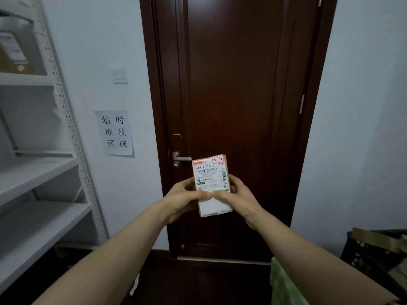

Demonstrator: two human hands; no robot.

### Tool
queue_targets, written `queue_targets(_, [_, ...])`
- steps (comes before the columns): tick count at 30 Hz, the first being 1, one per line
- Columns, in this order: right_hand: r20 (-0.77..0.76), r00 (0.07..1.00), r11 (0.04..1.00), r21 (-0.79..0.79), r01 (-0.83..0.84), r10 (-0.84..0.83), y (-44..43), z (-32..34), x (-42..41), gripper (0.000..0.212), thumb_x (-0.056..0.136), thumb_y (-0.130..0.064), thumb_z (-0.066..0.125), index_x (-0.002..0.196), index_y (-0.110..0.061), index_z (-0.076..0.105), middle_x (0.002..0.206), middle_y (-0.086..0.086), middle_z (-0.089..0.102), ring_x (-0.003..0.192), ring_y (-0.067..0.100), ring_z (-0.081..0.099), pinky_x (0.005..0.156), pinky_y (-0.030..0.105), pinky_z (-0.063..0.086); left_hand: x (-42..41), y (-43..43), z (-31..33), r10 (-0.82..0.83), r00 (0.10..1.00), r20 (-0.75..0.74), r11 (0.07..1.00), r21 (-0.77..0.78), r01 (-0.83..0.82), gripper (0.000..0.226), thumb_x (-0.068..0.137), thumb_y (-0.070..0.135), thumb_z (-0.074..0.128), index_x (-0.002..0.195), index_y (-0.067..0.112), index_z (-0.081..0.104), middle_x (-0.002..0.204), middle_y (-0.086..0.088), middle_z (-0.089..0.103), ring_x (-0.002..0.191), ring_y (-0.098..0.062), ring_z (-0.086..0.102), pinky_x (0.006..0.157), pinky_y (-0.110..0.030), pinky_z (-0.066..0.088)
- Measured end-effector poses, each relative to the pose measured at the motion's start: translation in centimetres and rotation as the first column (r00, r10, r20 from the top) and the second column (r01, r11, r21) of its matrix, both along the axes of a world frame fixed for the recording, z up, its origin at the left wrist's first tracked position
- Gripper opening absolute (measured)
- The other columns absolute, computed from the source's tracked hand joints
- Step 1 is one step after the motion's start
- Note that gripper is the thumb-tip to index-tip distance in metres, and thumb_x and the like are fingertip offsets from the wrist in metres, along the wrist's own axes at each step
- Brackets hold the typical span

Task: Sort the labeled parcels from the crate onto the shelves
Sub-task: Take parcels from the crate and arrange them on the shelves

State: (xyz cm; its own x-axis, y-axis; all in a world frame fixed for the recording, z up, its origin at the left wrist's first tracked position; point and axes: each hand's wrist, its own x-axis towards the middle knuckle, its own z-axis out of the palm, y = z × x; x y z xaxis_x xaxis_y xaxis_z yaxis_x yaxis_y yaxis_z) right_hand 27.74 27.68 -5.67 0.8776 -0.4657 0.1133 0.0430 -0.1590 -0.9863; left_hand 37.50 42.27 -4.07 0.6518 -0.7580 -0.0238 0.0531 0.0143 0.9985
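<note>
While both thumbs press its white label, the parcel [211,183] stands upright in front of the dark door [237,106], gripped by the left hand [184,200] and right hand [239,198] from either side. Its red-edged tag reads 3-1-5. White shelves [39,179] stand left; the black crate [372,256] sits low right.

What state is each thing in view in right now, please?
parcel: held upright, label facing the camera, tag reads 3-1-5
left hand: grips the parcel's left side
right hand: grips the parcel's right side
door: closed
handle: level
crate: on the floor, cardboard inside
shelves: top one holds a box
</note>
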Motion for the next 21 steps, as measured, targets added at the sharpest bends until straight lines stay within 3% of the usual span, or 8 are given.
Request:
queue_targets(9, [-0.028,0.999,0.999,-0.03,0.021,-0.022,0.8,-0.3,0.3,0.086,0.073,-0.019,0.078,0.145,-0.018,0.031,0.115,0.002,0.061,0.098,0.015,0.066,0.082,0.033,0.057,0.2,1.1,-0.6,0.064,0.996,0.067,0.998,0.022,-0.066,0.052,0.074,-0.003,0.073,0.122,0.012,0.057,0.108,-0.005,0.072,0.099,-0.022,0.069,0.088,-0.041,0.055])
queue_targets(21, [-0.024,1.0,0.999,-0.036,-0.012,0.011,2.8,-0.2,0.2,0.077,0.075,-0.016,0.076,0.14,-0.018,0.035,0.113,0.001,0.061,0.095,0.011,0.064,0.071,0.023,0.054,-0.1,3.1,-0.5,0.094,0.991,0.097,0.995,0.026,-0.097,0.047,0.076,-0.004,0.071,0.118,0.013,0.059,0.106,-0.004,0.072,0.097,-0.021,0.07,0.085,-0.037,0.056])
